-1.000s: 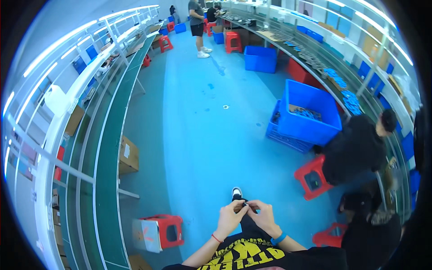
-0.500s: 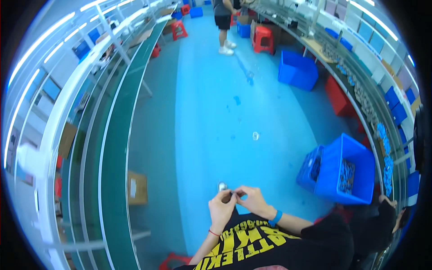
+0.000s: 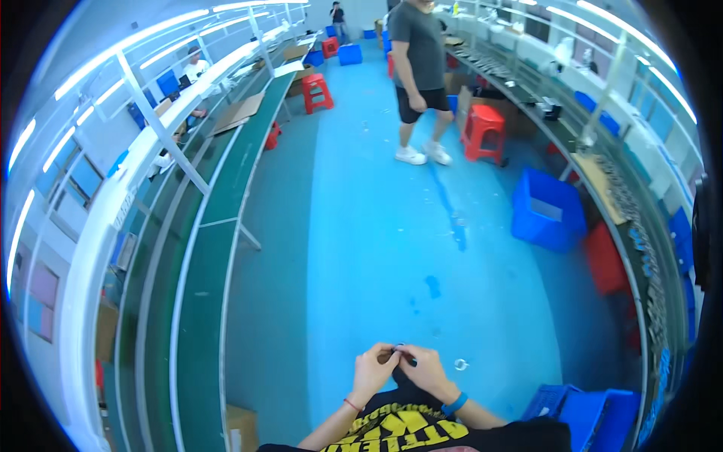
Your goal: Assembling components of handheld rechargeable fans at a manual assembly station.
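My left hand (image 3: 372,372) and my right hand (image 3: 426,371) meet at the lower middle, in front of my black shirt with yellow lettering. The fingertips of both pinch a small dark piece (image 3: 398,347), mostly covered by the fingers; its kind cannot be made out. A thin red cord circles my left wrist, and a blue band (image 3: 455,404) wraps the right one. Below the hands is the blue floor (image 3: 376,301), with a small pale ring-shaped thing (image 3: 461,364) lying to the right of them.
A long green-topped bench (image 3: 203,264) runs along the left. On the right stands a bench (image 3: 602,181) covered with small parts, with blue bins (image 3: 550,215) and a red stool (image 3: 483,134) beside it. A person in dark clothes (image 3: 419,64) stands ahead in the aisle.
The view has tipped up and the aisle ahead appears nearer. The person ahead now shows almost whole. My hands still pinch the small piece together, lower in the picture.
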`<state>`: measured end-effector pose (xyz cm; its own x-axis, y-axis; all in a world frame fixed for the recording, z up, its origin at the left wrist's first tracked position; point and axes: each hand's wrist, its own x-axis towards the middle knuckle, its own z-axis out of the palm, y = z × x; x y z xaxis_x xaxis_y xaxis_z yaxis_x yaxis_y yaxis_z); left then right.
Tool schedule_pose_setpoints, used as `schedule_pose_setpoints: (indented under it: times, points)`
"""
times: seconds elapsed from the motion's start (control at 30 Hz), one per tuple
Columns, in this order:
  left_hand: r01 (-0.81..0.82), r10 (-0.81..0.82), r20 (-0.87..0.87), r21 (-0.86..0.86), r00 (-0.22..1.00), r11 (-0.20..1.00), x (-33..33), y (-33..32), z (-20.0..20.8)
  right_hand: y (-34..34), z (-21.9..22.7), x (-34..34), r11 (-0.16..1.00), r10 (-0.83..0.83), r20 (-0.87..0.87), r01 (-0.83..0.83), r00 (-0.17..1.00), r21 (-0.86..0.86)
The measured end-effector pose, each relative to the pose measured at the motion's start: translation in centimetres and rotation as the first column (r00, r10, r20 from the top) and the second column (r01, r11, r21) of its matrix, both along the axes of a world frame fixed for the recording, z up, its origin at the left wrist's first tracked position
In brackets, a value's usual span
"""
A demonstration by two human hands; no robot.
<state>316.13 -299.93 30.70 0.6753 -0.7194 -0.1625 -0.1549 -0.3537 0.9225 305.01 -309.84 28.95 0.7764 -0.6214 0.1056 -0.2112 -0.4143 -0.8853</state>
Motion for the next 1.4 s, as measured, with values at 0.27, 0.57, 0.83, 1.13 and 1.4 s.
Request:
schedule_pose_setpoints:
  times: [0.27,0.57,0.83,1.13,1.4]
  points:
    - [-0.29,0.272,-0.196,-0.068,0.942,0.955,29.5,-20.6,0.7,-24.2,0.5,32.2,0.929,0.358,0.015,-0.357,0.934,0.1]
    - [0.18,-0.18,-0.089,-0.009,0.98,0.984,61.9,-52.2,-0.1,-51.9,0.9,59.2,0.962,-0.001,-0.01,0.003,1.0,0.271]
    - [0.287,-0.287,-0.016,0.06,0.958,0.956,86.0,-79.4,-2.7,-78.0,-1.9,83.1,0.929,-0.085,-0.025,0.088,0.996,0.359]
    - [0.081,-0.08,-0.02,0.012,0.997,0.997,114.5,-110.2,1.6,-111.7,0.9,113.7,0.945,0.152,0.048,-0.159,0.987,0.285]
    - [0.372,-0.373,-0.197,-0.046,0.907,0.927,136.0,-145.5,-2.1,-141.8,0.1,133.4,0.935,-0.333,-0.03,0.334,0.942,0.121]
